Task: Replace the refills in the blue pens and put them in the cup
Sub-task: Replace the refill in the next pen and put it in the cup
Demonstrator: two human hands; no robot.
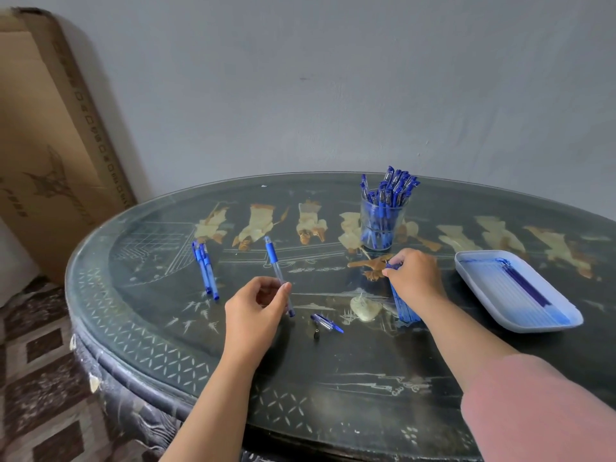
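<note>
My left hand [258, 306] pinches a clear blue-gripped pen barrel [277, 268] between thumb and fingers, its blue end pointing away from me. My right hand [413, 273] grips the top of a bundle of blue refills [405, 310] lying on the dark table [173, 328]. Between my hands lie a pen cap [326, 323] and a small black tip piece [316, 335]. A glass cup [381, 225] packed with several blue pens stands behind my right hand. Three blue pens [205, 266] lie to the left.
A white tray [473, 261] holding several refills sits at the right. A large cardboard box [50, 145] leans on the wall at the far left. The table's rounded edge curves close on the left, over a patterned floor.
</note>
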